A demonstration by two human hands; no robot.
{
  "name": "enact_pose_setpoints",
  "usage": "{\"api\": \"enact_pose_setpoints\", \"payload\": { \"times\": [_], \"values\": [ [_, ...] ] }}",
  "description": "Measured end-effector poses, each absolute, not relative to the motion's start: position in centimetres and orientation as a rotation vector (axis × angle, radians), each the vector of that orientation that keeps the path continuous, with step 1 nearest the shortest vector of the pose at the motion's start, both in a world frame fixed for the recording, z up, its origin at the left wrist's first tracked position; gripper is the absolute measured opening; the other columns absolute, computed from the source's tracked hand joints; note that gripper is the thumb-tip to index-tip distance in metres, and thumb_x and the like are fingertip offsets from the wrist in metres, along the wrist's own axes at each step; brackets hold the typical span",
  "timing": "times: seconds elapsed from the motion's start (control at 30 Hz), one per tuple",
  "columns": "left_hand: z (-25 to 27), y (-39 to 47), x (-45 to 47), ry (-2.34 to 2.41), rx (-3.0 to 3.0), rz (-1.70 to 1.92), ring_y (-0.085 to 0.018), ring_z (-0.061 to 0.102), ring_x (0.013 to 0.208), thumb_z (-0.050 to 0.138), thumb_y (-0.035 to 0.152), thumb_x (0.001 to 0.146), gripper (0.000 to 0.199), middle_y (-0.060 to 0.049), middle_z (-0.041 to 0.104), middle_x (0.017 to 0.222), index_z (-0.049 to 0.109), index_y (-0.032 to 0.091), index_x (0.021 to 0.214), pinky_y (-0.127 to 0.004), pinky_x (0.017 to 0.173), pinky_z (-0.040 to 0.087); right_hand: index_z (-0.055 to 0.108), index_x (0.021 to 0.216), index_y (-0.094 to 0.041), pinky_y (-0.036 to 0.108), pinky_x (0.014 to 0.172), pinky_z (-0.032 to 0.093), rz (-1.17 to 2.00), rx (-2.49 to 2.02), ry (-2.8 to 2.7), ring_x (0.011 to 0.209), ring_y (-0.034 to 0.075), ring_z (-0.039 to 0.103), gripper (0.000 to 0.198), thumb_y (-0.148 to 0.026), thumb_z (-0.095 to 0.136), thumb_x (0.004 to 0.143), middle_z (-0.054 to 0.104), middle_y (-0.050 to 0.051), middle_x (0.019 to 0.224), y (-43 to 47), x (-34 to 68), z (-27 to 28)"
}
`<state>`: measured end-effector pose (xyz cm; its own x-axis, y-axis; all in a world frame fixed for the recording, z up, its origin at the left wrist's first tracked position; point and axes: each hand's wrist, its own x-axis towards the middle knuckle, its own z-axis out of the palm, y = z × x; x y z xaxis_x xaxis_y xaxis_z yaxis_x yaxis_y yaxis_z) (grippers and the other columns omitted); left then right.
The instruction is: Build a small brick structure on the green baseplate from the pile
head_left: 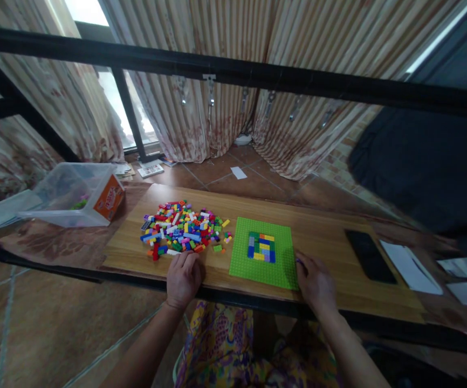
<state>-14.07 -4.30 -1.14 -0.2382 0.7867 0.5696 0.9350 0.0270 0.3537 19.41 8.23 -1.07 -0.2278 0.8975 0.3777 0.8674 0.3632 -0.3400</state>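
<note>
A green studded baseplate (261,270) lies on the wooden board, with a square of coloured toy bricks (262,247) pressed onto its middle. To its left spreads a loose heap of mixed toy bricks (189,229). My left hand (183,276) rests on the board at the heap's near edge, fingers curled under; whatever they may hold is hidden. My right hand (316,280) is at the right edge of the baseplate, its thumb and fingers closed on a small purple brick (298,261), which is mostly covered.
A clear plastic bin (75,202) with an orange label stands at the far left. On the right lie a black phone (370,256) and white paper (411,268). A dark metal bar (233,67) crosses above the table, with curtains (201,118) behind.
</note>
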Motion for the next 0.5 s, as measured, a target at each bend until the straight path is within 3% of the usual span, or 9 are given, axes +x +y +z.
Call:
{"api": "enact_pose_setpoints", "payload": {
  "times": [0.27,0.5],
  "values": [
    [-1.2,-4.1,-14.2,-2.043,-1.761,-0.983,-0.022,0.058,0.084,0.046,0.012,0.085,0.017,-0.007,0.065,0.09,0.06,0.021,0.089,-0.034,0.077,0.046,0.073,0.1,-0.023,0.042,0.087,0.05,0.058,-1.514,-1.982,0.096,0.024,0.06,0.038,-0.038,0.039,0.09,0.067,0.01,0.097,7.9,21.6,-1.7],
    [-1.1,-4.1,-14.2,-2.032,-1.775,-0.951,-0.023,0.056,0.084,0.046,0.011,0.087,0.016,-0.007,0.064,0.09,0.057,0.02,0.089,-0.034,0.077,0.045,0.071,0.108,-0.021,0.036,0.082,0.05,0.029,-1.568,-1.976,0.095,0.023,0.061,0.041,-0.042,0.04,0.092,0.066,0.011,0.099,6.0,22.5,-1.9]
  ]
}}
